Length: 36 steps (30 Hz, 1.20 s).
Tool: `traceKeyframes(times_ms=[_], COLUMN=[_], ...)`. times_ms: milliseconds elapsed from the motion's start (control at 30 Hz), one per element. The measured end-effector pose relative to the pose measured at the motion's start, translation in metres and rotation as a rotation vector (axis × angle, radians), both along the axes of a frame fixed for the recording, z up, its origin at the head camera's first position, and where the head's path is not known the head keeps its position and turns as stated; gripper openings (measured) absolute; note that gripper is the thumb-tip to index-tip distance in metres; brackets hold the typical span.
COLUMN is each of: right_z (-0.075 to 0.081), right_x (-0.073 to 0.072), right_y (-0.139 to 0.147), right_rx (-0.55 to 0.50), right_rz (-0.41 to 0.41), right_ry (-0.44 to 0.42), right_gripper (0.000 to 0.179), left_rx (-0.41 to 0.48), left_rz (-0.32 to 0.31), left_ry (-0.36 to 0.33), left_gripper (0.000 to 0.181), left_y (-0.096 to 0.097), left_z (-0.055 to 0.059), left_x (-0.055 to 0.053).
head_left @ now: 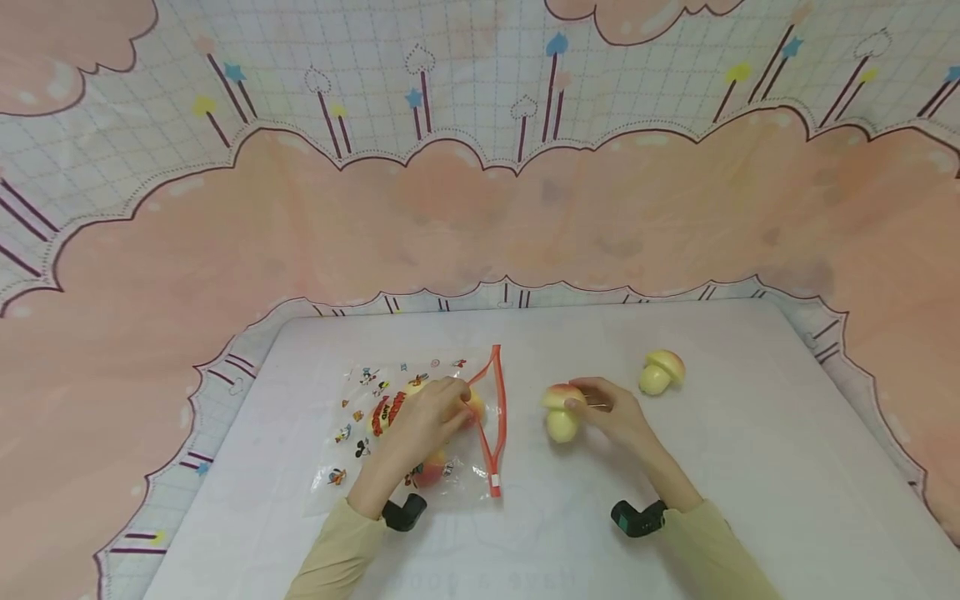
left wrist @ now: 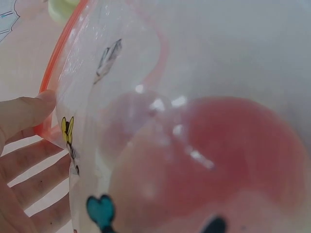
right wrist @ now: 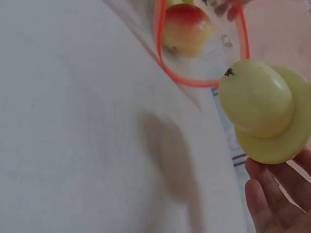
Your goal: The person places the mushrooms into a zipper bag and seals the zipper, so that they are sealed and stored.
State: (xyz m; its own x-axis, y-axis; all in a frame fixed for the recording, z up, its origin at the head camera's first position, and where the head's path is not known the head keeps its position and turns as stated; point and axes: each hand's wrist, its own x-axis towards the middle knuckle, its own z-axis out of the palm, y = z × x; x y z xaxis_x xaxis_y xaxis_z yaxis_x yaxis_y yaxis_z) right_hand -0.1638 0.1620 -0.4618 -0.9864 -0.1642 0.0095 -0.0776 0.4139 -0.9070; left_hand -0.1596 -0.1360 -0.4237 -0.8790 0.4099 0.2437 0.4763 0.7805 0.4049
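A clear zip bag [head_left: 337, 433] printed with cartoon figures lies on the table's left half. Its orange zip edge stands open toward the right. My left hand [head_left: 431, 412] pinches that orange edge between thumb and fingers. Inside the bag are toy mushrooms [left wrist: 209, 160] with red and yellow caps. My right hand [head_left: 615, 410] grips another toy mushroom [head_left: 562, 427] by its cap, right of the bag's mouth. In the right wrist view its round yellow-green stem [right wrist: 255, 99] with a small dark tip points at the bag opening.
One more toy mushroom [head_left: 662, 372] lies on the white table [head_left: 555, 533] at the back right. Behind the table hangs a cloth [head_left: 480, 225] with pink and white patterns. Each wrist carries a black camera [head_left: 637, 518].
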Motion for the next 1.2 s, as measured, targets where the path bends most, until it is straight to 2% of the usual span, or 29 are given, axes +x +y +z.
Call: traceKeyframes(times_ms=[267, 633, 733, 933, 1200], right_z=[-0.004, -0.008, -0.011, -0.018, -0.027], right_x=[-0.002, -0.008, -0.011, -0.014, -0.013], right_y=[-0.028, -0.057, -0.065, -0.078, -0.09], right_rx=[-0.043, -0.099, -0.128, -0.171, -0.189], right_rz=[0.023, 0.003, -0.009, -0.018, -0.005], right_ry=[-0.025, -0.081, -0.108, -0.104, -0.118], right_gripper=[0.042, 0.042, 0.041, 0.038, 0.039], left_rx=[-0.012, -0.02, -0.029, -0.028, -0.021], left_rz=[-0.001, -0.006, -0.01, -0.021, -0.02], left_ry=[0.004, 0.028, 0.046, 0.084, 0.082], left_gripper=[0.016, 0.016, 0.016, 0.016, 0.016], left_y=[-0.001, -0.001, -0.001, -0.001, -0.001], left_z=[-0.003, -0.006, -0.008, -0.009, -0.009], left_x=[0.0, 0.001, 0.0, -0.001, -0.001])
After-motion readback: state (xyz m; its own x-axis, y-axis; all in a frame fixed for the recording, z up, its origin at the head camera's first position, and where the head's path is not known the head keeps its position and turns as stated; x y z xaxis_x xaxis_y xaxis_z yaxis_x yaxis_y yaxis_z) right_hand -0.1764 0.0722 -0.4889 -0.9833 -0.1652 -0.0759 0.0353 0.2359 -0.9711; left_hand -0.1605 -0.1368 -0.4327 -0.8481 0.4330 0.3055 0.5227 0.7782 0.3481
